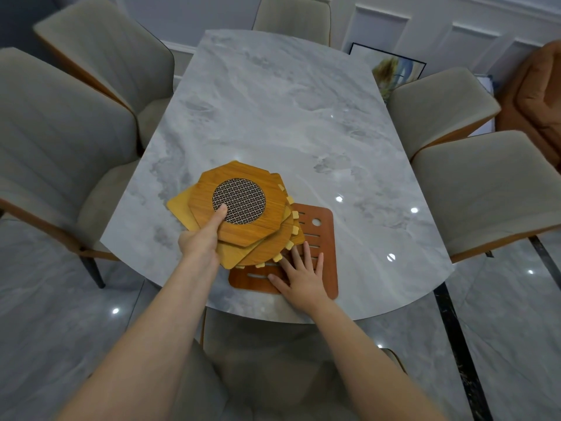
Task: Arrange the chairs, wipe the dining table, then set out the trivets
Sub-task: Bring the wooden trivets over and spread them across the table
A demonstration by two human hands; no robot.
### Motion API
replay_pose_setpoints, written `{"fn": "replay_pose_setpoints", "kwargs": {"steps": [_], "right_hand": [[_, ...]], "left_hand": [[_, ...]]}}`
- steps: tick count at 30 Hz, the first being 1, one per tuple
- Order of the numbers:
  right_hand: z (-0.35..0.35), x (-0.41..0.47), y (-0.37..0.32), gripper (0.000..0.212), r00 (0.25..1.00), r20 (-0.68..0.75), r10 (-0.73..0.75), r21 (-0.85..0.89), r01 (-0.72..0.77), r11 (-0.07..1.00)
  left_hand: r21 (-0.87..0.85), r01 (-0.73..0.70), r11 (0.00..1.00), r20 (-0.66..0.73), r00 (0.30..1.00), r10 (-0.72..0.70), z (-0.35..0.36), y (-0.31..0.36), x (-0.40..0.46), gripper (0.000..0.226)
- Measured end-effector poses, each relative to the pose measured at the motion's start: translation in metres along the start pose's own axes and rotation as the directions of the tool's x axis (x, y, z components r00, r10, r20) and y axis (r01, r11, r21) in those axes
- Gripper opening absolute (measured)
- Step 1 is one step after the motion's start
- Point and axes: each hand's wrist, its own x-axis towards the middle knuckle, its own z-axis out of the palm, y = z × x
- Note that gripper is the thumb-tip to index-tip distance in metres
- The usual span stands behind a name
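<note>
While the left hand (200, 241) is gripping a fanned stack of trivets (243, 217), its thumb is pressing on the top one's mesh disc (239, 199) and its fingers are curling out of sight beneath. The right hand (300, 276) is lying flat, fingers (306, 253) spread apart, on a red-brown slotted trivet (318, 232) near the surface's (288, 117) front edge. Chairs (60, 141) are ringing the surface, whose far stretch is lying bare.
</note>
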Motion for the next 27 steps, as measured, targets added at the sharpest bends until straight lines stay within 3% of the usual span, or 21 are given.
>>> {"fn": "replay_pose_setpoints", "kwargs": {"steps": [6, 10, 13, 15, 17, 20, 22, 24, 25, 27], "right_hand": [[-0.003, 0.002, 0.002, 0.069, 1.000, -0.001, -0.014, 0.012, 0.014, 1.000], [-0.005, 0.003, 0.002, 0.063, 1.000, 0.020, -0.019, 0.053, 0.018, 0.998], [-0.022, -0.002, 0.001, 0.051, 0.993, -0.102, 0.054, 0.354, -0.014, 0.935], [-0.036, -0.010, 0.002, 0.040, 0.956, -0.171, 0.238, 0.683, -0.059, 0.728], [-0.047, -0.024, 0.007, 0.029, 0.920, -0.033, 0.391, 0.913, -0.132, 0.387], [-0.060, -0.043, 0.021, 0.025, 0.868, 0.104, 0.485, 0.995, -0.091, -0.050], [-0.072, -0.065, 0.041, 0.030, 0.828, 0.162, 0.536, 0.952, 0.013, -0.307], [-0.085, -0.085, 0.064, 0.048, 0.820, 0.195, 0.537, 0.882, 0.092, -0.461], [-0.093, -0.098, 0.082, 0.055, 0.822, 0.178, 0.541, 0.870, 0.125, -0.477], [-0.108, -0.125, 0.116, 0.051, 0.798, 0.125, 0.589, 0.903, 0.154, -0.401]], "left_hand": [[-0.012, 0.006, 1.000, 0.025, 1.000, -0.006, -0.001, -0.002, -0.003, 0.065], [-0.005, 0.005, 1.000, 0.047, 0.999, -0.005, -0.002, -0.006, -0.004, 0.054], [-0.003, 0.011, 1.000, 0.072, 0.997, -0.010, -0.001, -0.009, -0.007, 0.058], [0.011, 0.017, 1.000, 0.100, 0.995, -0.018, 0.004, -0.014, -0.012, 0.057], [0.017, 0.060, 0.998, 0.163, 0.985, -0.062, 0.014, -0.020, -0.023, 0.061], [0.015, 0.100, 0.995, 0.243, 0.965, -0.100, 0.031, -0.033, -0.041, 0.071], [0.045, 0.068, 0.997, 0.269, 0.960, -0.077, 0.048, -0.046, -0.066, 0.057], [0.088, 0.037, 0.995, 0.281, 0.958, -0.061, 0.063, -0.058, -0.089, 0.047], [0.124, 0.021, 0.992, 0.300, 0.952, -0.057, 0.075, -0.067, -0.104, 0.048], [0.173, -0.014, 0.985, 0.347, 0.937, -0.048, 0.097, -0.089, -0.132, 0.052]]}}
